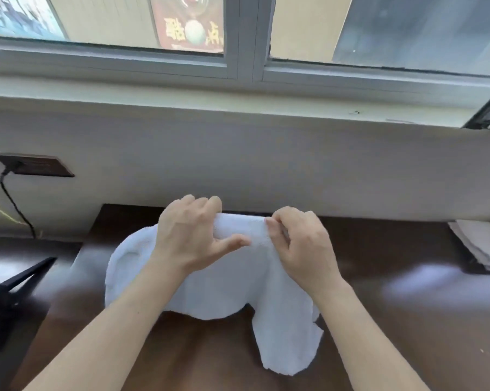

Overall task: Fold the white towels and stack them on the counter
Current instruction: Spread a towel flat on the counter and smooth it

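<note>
A white towel (224, 289) hangs bunched between my hands over the dark brown counter (393, 320). My left hand (190, 235) grips its top edge, fingers curled over the cloth and thumb stretched along the front. Just to the right, my right hand (303, 249) pinches the same top edge. The towel's lower part droops, with one corner hanging down at the right. More white towels (483, 246) lie on the counter at the far right edge, partly out of view.
A pale wall and a window sill (238, 103) rise right behind the counter. A dark wall socket plate (34, 165) with a black cable sits at the left. A black stand-like object (9, 289) stands at the left edge.
</note>
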The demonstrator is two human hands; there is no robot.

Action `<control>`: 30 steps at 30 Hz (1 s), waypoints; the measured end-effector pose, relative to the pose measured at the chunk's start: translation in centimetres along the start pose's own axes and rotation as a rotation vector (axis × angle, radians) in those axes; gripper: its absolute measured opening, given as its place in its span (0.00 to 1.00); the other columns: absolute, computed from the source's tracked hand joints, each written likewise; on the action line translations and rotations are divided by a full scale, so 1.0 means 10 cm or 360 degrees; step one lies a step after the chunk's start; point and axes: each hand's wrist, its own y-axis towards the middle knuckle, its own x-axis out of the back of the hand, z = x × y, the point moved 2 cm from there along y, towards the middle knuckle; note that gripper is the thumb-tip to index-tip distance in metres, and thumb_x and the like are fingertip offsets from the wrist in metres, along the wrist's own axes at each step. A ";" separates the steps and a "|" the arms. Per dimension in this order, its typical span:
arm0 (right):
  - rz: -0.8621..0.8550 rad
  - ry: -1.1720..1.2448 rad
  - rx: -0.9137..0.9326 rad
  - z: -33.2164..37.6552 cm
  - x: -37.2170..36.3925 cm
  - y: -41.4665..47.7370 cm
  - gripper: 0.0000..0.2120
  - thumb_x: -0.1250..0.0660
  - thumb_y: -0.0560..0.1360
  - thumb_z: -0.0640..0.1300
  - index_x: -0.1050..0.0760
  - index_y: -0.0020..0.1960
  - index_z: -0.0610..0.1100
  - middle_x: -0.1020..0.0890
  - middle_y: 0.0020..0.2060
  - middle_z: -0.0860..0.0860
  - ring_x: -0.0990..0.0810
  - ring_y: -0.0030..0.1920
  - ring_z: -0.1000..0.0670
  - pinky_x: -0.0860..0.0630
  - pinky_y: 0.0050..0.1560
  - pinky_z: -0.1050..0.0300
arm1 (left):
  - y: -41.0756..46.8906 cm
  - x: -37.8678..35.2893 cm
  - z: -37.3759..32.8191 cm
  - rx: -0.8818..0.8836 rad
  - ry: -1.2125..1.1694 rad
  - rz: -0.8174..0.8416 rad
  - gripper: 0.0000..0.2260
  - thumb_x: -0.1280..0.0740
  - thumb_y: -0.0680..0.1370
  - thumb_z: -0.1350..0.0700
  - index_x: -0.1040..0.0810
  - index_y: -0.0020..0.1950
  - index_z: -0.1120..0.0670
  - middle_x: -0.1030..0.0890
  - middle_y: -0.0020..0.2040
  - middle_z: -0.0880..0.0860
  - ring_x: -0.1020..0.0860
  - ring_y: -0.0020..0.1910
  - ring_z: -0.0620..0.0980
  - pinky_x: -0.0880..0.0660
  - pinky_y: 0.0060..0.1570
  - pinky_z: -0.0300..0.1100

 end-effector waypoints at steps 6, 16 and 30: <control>0.0605 0.0074 -0.0660 -0.51 -0.75 -0.75 0.25 0.49 0.81 0.61 0.33 0.72 0.49 0.27 0.68 0.55 0.30 0.69 0.51 0.39 0.67 0.55 | -0.89 -0.71 0.65 0.0457 0.0011 0.0864 0.46 0.62 0.65 0.17 0.39 0.76 0.38 0.44 0.81 0.48 0.47 0.80 0.54 0.47 0.73 0.65; 0.0568 0.0031 -0.1898 -0.85 -0.76 -1.78 0.30 0.48 0.80 0.62 0.40 0.77 0.48 0.34 0.74 0.46 0.35 0.72 0.40 0.36 0.67 0.37 | -1.65 -0.93 1.15 0.0994 -0.0123 0.1020 0.46 0.59 0.60 0.15 0.67 0.74 0.28 0.75 0.76 0.43 0.66 0.78 0.62 0.48 0.70 0.74; 0.0436 0.0370 -0.2019 -0.60 -0.99 -1.63 0.27 0.48 0.81 0.63 0.40 0.72 0.46 0.26 0.63 0.44 0.27 0.51 0.46 0.31 0.50 0.49 | -1.79 -1.26 0.98 0.0852 0.0029 0.1372 0.63 0.41 0.53 0.15 0.78 0.72 0.36 0.79 0.74 0.51 0.67 0.76 0.67 0.45 0.67 0.76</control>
